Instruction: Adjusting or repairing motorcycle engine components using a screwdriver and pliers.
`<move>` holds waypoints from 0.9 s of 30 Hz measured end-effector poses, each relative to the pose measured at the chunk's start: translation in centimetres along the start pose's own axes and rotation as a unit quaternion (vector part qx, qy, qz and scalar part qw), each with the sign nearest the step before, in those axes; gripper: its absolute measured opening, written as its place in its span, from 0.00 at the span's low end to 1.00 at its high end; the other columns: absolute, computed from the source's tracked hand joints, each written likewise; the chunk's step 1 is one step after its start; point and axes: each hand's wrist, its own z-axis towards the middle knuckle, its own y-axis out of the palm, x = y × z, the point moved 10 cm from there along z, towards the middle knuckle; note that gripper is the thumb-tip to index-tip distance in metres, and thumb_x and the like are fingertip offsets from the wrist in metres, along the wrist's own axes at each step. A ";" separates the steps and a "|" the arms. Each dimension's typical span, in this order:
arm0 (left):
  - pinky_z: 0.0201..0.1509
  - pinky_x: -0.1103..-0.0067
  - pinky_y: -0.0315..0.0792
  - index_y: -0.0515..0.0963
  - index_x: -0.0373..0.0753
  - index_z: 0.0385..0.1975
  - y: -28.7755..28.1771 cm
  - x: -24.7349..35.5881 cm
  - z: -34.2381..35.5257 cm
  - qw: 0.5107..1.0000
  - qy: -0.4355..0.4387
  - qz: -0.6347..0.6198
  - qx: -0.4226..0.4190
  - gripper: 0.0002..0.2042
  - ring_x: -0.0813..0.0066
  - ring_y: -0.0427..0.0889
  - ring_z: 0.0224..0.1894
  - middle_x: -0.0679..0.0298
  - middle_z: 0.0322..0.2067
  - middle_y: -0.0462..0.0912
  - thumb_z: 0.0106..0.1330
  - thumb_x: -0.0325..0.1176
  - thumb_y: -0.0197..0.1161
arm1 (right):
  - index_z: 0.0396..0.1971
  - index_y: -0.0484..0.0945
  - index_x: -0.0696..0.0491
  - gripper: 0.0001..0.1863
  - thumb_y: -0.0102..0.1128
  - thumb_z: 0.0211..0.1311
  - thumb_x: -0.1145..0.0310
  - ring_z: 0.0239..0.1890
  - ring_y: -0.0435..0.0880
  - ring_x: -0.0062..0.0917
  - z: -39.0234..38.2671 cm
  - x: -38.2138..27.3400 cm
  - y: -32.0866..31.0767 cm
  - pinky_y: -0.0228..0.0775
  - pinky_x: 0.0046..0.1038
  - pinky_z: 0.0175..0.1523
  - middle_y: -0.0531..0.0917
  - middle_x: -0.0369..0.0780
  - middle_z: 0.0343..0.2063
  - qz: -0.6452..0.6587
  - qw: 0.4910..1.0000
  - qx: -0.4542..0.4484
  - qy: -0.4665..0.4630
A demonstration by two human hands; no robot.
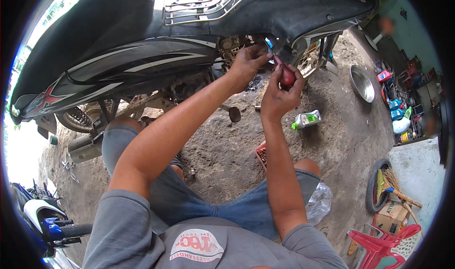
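Above my knees stands a black motorcycle (118, 62) with white stripes on its side panel. My right hand (280, 98) is closed round a dark red, bulb-shaped handle (287, 75), which looks like a screwdriver's. Its narrow end points up toward the open gap in the bodywork; the shaft cannot be made out. My left hand (247, 66) reaches in beside it, thumb and fingers pinched together close to that narrow end. Whatever sits between those fingertips is too small to tell. Behind the left hand, engine parts (231, 46) show under the panel.
Near my right forearm lie a bottle (309, 119) with a green cap and a red tray (259, 154) of small parts. A metal basin (362, 83), plastic bag (320, 203), tyre (372, 193) and red chair (384, 245) are to the right. A blue-white motorcycle (45, 214) stands left.
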 end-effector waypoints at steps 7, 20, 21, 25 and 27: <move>0.47 0.78 0.76 0.78 0.27 0.50 -0.6 -0.3 0.0 1.000 -0.003 -0.013 0.004 0.16 0.78 0.83 0.42 0.60 0.42 0.87 0.70 0.32 0.69 | 0.46 0.80 0.62 0.15 0.72 0.63 0.72 0.40 0.87 0.30 0.3 -0.5 0.2 0.81 0.30 0.46 0.86 0.47 0.41 -0.003 1.000 -0.012 0.011; 0.51 0.79 0.75 0.79 0.29 0.49 -0.6 0.1 -0.2 0.999 0.008 -0.038 0.006 0.15 0.78 0.83 0.45 0.61 0.43 0.87 0.70 0.32 0.69 | 0.46 0.80 0.61 0.15 0.72 0.63 0.72 0.39 0.87 0.27 0.3 -0.2 0.6 0.82 0.28 0.45 0.87 0.45 0.41 0.004 1.000 -0.017 -0.004; 0.51 0.79 0.76 0.79 0.29 0.49 -0.6 0.1 -0.2 0.999 0.010 -0.042 0.005 0.15 0.78 0.83 0.45 0.61 0.44 0.87 0.70 0.32 0.69 | 0.46 0.80 0.61 0.15 0.72 0.63 0.72 0.39 0.87 0.27 0.4 -0.3 0.6 0.82 0.28 0.45 0.87 0.45 0.41 0.005 1.000 -0.018 -0.004; 0.51 0.78 0.76 0.78 0.29 0.50 -0.6 0.0 -0.3 0.999 -0.004 -0.046 0.013 0.15 0.77 0.84 0.45 0.60 0.44 0.87 0.70 0.32 0.69 | 0.47 0.81 0.60 0.15 0.73 0.63 0.71 0.39 0.89 0.28 0.5 -0.6 0.6 0.82 0.29 0.45 0.88 0.45 0.40 -0.007 1.000 -0.019 -0.017; 0.50 0.76 0.78 0.78 0.30 0.50 -0.5 -0.1 -0.4 0.998 -0.014 -0.050 0.017 0.16 0.76 0.85 0.44 0.60 0.43 0.87 0.70 0.33 0.69 | 0.47 0.81 0.60 0.16 0.73 0.63 0.71 0.39 0.89 0.28 0.6 -0.7 0.5 0.82 0.29 0.45 0.88 0.45 0.40 -0.007 0.999 -0.019 -0.025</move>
